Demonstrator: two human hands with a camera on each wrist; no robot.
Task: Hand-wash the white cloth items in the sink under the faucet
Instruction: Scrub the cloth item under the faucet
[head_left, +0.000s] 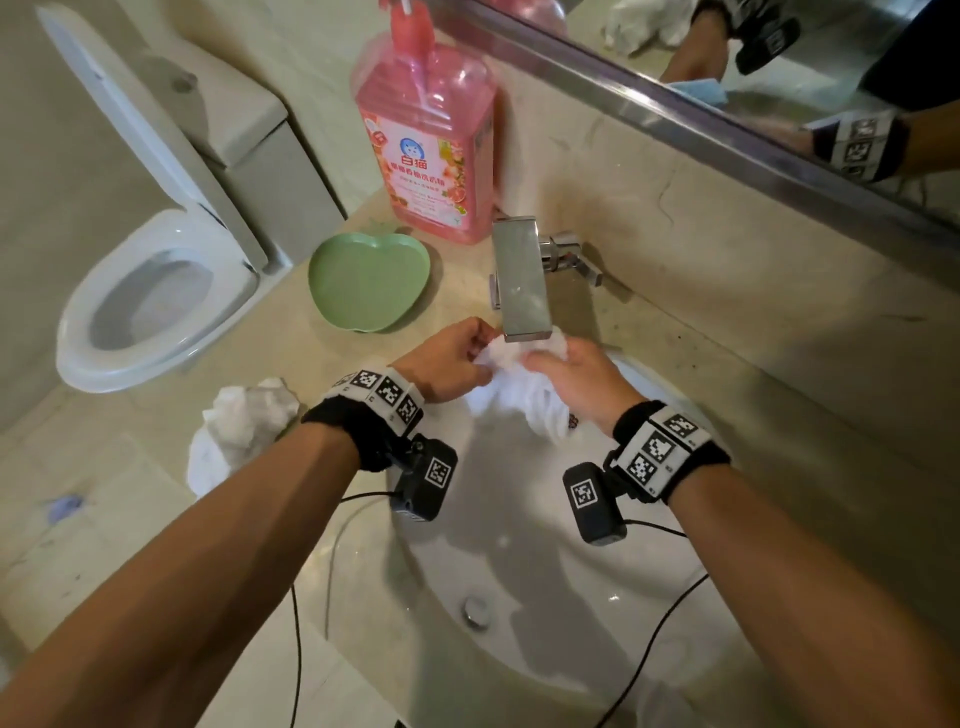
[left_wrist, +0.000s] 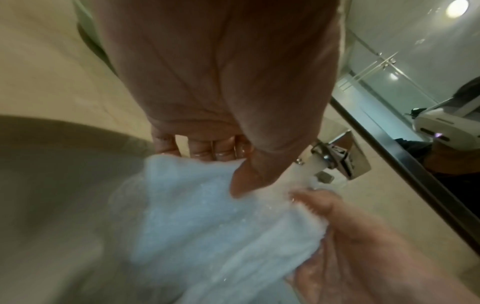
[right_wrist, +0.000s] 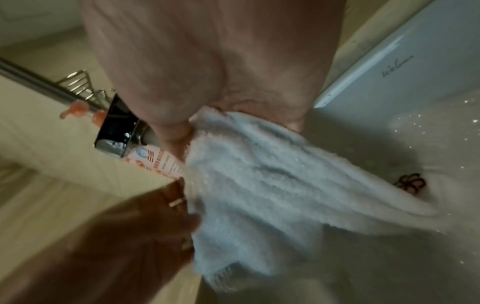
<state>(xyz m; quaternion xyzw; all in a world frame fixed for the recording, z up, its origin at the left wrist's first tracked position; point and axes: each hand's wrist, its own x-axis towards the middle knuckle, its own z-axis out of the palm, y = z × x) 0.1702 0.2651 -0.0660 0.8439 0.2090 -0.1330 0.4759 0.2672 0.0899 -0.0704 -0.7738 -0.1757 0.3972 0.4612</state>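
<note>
A wet white cloth (head_left: 511, 397) hangs over the sink basin (head_left: 524, 551), its upper end bunched right under the metal faucet (head_left: 519, 280). My left hand (head_left: 475, 358) pinches the bunched end from the left. My right hand (head_left: 545, 364) grips it from the right. In the left wrist view water runs from the faucet (left_wrist: 335, 160) onto the cloth (left_wrist: 207, 226) between my left hand (left_wrist: 233, 156) and my right hand (left_wrist: 358, 246). The right wrist view shows the cloth (right_wrist: 259, 185) trailing down from my right hand (right_wrist: 187, 131). A second crumpled white cloth (head_left: 249, 415) lies on the counter at the left.
A green apple-shaped dish (head_left: 369, 280) and a pink soap bottle (head_left: 426, 140) stand on the counter left of the faucet. The drain (head_left: 475, 610) sits low in the basin. A toilet (head_left: 150, 291) is at the far left, a mirror (head_left: 753, 78) above the back wall.
</note>
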